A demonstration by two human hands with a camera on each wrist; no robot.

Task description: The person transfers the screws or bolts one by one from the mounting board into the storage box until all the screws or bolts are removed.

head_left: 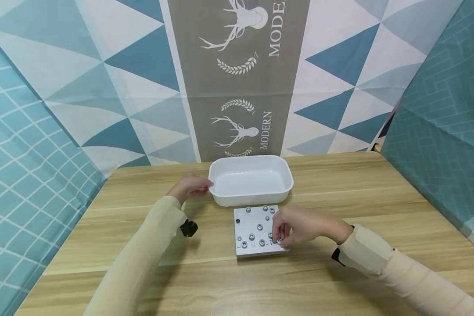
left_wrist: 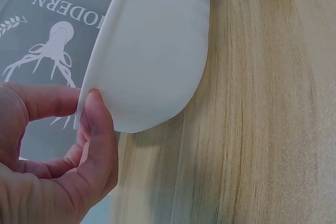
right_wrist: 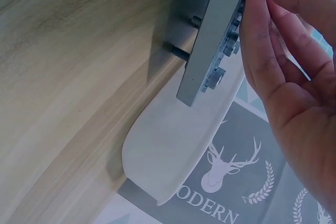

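Note:
A white oblong basin (head_left: 248, 199) stands at the back of the table, and my left hand (head_left: 192, 184) pinches its left rim between thumb and fingers. In the left wrist view that hand (left_wrist: 79, 150) grips the basin's edge (left_wrist: 152, 51). In front of the basin is a silver metal plate (head_left: 248, 226) bearing several socket-head screws (head_left: 260, 227). My right hand (head_left: 296, 223) bends over the plate's right side, thumb and fingertips pinching a screw at the near right corner. In the right wrist view, threaded screw ends (right_wrist: 180, 52) stick out beneath the plate (right_wrist: 210, 40); fingers partly hide the pinched screw.
The wooden table (head_left: 205, 281) carries the plate and basin. A patterned cloth (head_left: 237, 87) with deer prints hangs directly behind the basin. Blue tile-patterned cloths (head_left: 19, 175) border the left and right sides.

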